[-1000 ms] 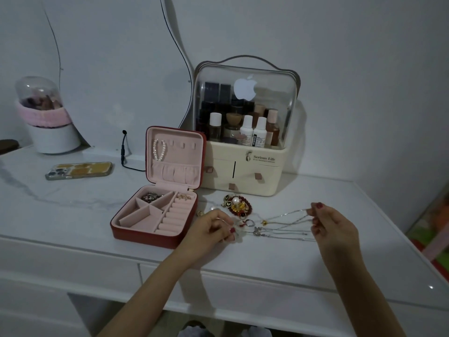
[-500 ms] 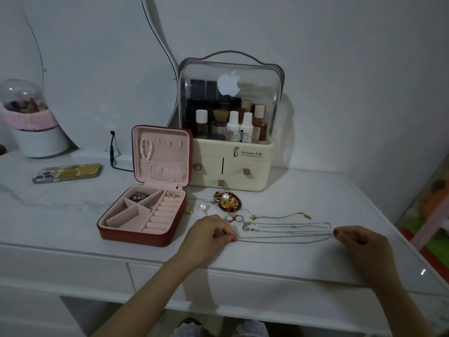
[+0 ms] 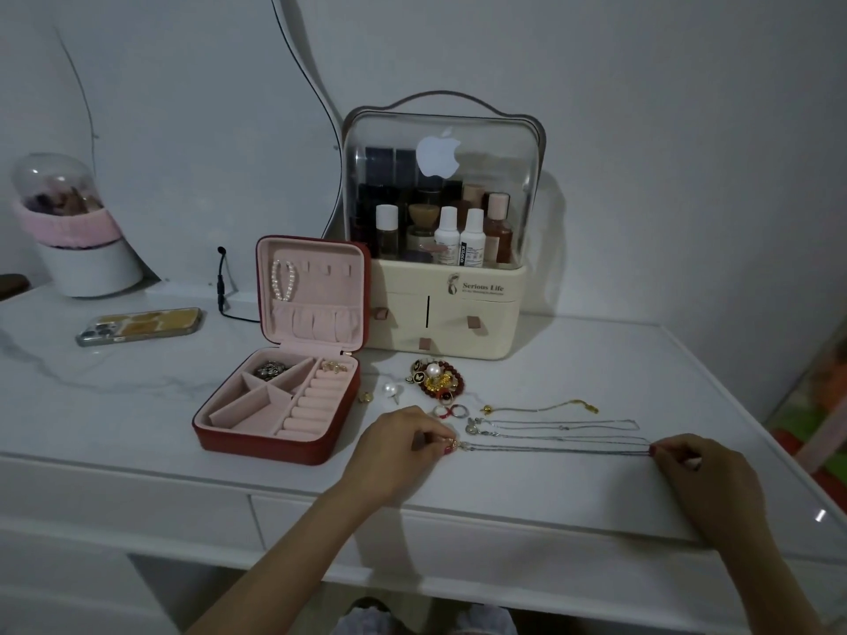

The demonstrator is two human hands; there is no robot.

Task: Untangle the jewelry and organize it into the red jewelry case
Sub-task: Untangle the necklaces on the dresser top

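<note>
**Necklace chain stretched flat between both hands**

Left hand [image 3: 403, 444] fingers pinch the pendant end, right hand [image 3: 701, 474] fingers pinch the far end of a silver chain [image 3: 557, 448], taut on the desk [image 3: 550, 368], likely to separate it from neighbouring chains. Red jewelry case [image 3: 275, 405] sits open, left.

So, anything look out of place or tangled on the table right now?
Nothing damaged or spilled. The heap beside the case is piled together, and loose rings lie near it. The chains lie straight between the left hand and right hand.
</note>
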